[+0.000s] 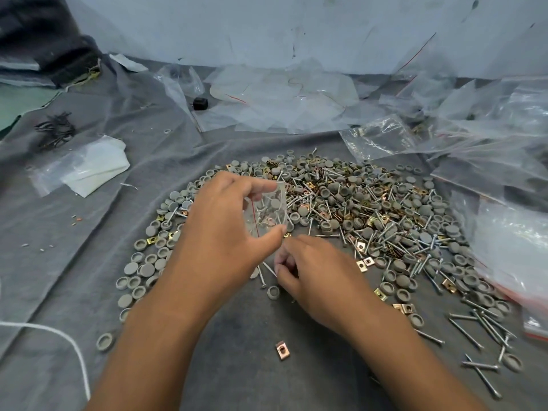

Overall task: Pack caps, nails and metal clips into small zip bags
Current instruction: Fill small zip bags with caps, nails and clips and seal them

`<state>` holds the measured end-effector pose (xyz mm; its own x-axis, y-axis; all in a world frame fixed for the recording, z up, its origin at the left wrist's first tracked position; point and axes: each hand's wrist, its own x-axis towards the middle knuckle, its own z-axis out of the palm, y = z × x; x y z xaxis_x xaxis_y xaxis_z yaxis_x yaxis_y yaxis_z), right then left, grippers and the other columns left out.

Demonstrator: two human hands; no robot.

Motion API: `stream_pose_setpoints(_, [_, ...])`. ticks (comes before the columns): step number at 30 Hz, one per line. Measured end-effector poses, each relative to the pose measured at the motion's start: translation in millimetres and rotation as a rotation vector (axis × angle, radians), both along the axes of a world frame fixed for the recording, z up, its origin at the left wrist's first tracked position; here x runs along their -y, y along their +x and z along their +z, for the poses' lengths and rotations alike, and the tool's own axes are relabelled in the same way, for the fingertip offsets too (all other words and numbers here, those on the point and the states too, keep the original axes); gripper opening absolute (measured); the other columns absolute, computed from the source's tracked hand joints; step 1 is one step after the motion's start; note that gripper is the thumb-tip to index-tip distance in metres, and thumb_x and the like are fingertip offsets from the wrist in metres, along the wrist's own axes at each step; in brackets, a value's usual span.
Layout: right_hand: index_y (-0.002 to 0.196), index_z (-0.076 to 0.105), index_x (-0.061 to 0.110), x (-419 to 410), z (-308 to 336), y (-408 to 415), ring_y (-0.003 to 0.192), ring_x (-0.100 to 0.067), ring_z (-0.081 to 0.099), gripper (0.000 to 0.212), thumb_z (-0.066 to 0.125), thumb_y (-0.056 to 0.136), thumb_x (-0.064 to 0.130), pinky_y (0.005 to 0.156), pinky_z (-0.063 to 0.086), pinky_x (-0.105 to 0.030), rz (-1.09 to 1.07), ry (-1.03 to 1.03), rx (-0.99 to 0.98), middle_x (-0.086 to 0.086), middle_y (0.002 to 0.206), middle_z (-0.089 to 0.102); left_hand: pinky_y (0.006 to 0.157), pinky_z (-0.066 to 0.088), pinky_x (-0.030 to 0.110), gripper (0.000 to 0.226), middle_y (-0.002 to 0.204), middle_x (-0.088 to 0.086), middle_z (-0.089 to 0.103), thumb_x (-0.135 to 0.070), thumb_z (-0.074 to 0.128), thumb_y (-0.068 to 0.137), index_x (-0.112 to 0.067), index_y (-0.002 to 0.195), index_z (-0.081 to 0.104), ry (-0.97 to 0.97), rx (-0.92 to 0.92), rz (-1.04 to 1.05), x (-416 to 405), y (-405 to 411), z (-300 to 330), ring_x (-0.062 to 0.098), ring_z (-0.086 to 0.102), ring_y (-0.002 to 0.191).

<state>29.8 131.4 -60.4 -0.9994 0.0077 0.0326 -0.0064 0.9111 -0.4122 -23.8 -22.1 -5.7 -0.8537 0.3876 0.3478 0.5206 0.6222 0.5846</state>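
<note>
Your left hand point(225, 229) holds a small zip bag point(267, 209) upright above the near edge of the heap, thumb at the bottom corner and fingertips pinching the top, so its grip is closed on the bag. The clear bag has a red strip along its left side, and a few nails and grey caps show through it.

Your right hand point(314, 274) sits just below and right of the bag, fingers curled inward low over the grey cloth point(89, 232); you cannot tell from here whether that grip holds anything. A nail point(268, 268) lies just beside its fingertips and a grey cap point(272, 292) rests just under them.

The heap of caps, nails and metal clips point(341, 209) spreads across the cloth beyond both hands. One copper-coloured clip point(281, 350) lies alone between your forearms. Loose nails point(480, 330) are scattered at the right, near a pile of clear plastic bags point(504, 143). A white cord point(59, 336) curves at the lower left
</note>
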Motion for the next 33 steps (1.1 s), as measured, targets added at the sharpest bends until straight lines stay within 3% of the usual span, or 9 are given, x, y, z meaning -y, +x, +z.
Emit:
stream_pose_setpoints(3, [0.092,0.049,0.038,2.8,2.9,3.3,0.095,-0.011,0.053,0.014,0.046,0.100,0.049,0.070,0.036,-0.034,0.021,-0.048,0.016,0.015,0.095,0.052,0.087,0.036,0.007,0.052,0.105,-0.016,0.053,-0.036,0.081,0.073,-0.038,0.122,0.063,0.006,0.005,0.000,0.5,-0.8,-0.5,0.002,0.051,0.100])
stream_pose_setpoints(7, [0.094,0.052,0.035,7.3,6.8,5.4,0.096,-0.009,0.051,0.014,0.055,0.095,0.049,0.070,0.034,-0.032,0.047,-0.002,0.039,0.016,0.096,0.051,0.087,0.035,0.006,0.053,0.105,-0.016,0.054,-0.038,0.079,0.073,-0.037,0.123,0.063,0.004,-0.004,-0.004,1.6,-1.7,-0.9,0.001,0.052,0.100])
stream_pose_setpoints(11, [0.093,0.055,0.033,4.1,10.2,6.4,0.101,-0.011,0.053,0.011,0.051,0.099,0.041,0.077,0.044,-0.036,0.061,0.018,0.091,0.015,0.098,0.052,0.087,0.037,0.011,0.053,0.106,-0.015,0.055,-0.039,0.079,0.073,-0.038,0.123,0.062,0.001,-0.003,-0.002,2.6,-1.8,-1.2,0.003,0.053,0.101])
stream_pose_setpoints(13, [0.095,0.056,0.033,-4.8,12.6,5.6,0.097,-0.010,0.055,0.011,0.050,0.101,0.040,0.084,0.049,-0.038,-0.031,-0.076,0.067,0.015,0.098,0.054,0.087,0.038,0.014,0.052,0.105,-0.015,0.055,-0.039,0.080,0.073,-0.039,0.122,0.062,-0.006,-0.003,-0.005,2.8,-1.4,-1.2,0.003,0.052,0.100])
stream_pose_setpoints(17, [0.094,0.057,0.032,-23.8,30.6,3.3,0.077,-0.003,0.056,0.012,0.051,0.104,0.036,0.067,0.043,-0.016,-0.146,-0.412,-0.364,0.015,0.083,0.058,0.084,0.037,0.014,0.052,0.103,-0.021,0.051,-0.041,0.080,0.073,-0.041,0.122,0.061,-0.027,-0.007,-0.007,1.1,0.7,-1.7,0.000,0.050,0.097])
stream_pose_setpoints(21, [0.096,0.065,0.024,-21.9,42.7,1.7,0.078,0.003,0.054,0.005,0.064,0.099,0.020,0.071,0.038,-0.006,0.003,-0.310,-0.583,0.020,0.085,0.055,0.083,0.036,0.021,0.050,0.101,-0.018,0.050,-0.039,0.078,0.074,-0.037,0.121,0.063,-0.062,-0.022,-0.029,-5.8,3.5,-2.2,0.003,0.046,0.095])
stream_pose_setpoints(24, [0.102,0.070,0.020,-21.0,36.6,-0.5,0.081,0.009,0.053,0.009,0.074,0.094,0.023,0.076,0.037,-0.003,0.045,-0.236,-0.510,0.016,0.092,0.059,0.084,0.038,0.023,0.048,0.101,-0.019,0.049,-0.044,0.069,0.074,-0.037,0.121,0.063,-0.067,-0.016,-0.050,-9.2,5.5,-2.3,0.003,0.047,0.096])
stream_pose_setpoints(29, [0.099,0.066,0.027,-24.7,33.4,3.8,0.083,-0.003,0.062,0.005,0.070,0.095,0.027,0.070,0.044,-0.010,-0.038,-0.415,-0.521,0.018,0.088,0.062,0.082,0.037,0.015,0.050,0.102,-0.021,0.050,-0.045,0.075,0.073,-0.039,0.122,0.061,-0.040,-0.010,-0.036,-4.4,2.4,-1.8,0.002,0.050,0.097])
stream_pose_setpoints(33, [0.093,0.060,0.039,-18.4,14.4,3.4,0.085,0.001,0.056,0.007,0.067,0.095,0.037,0.078,0.052,-0.026,0.077,-0.209,-0.124,0.020,0.093,0.058,0.086,0.037,0.012,0.053,0.105,-0.019,0.053,-0.040,0.079,0.073,-0.041,0.122,0.061,-0.001,-0.008,-0.004,0.4,-1.4,-1.2,0.002,0.052,0.101])
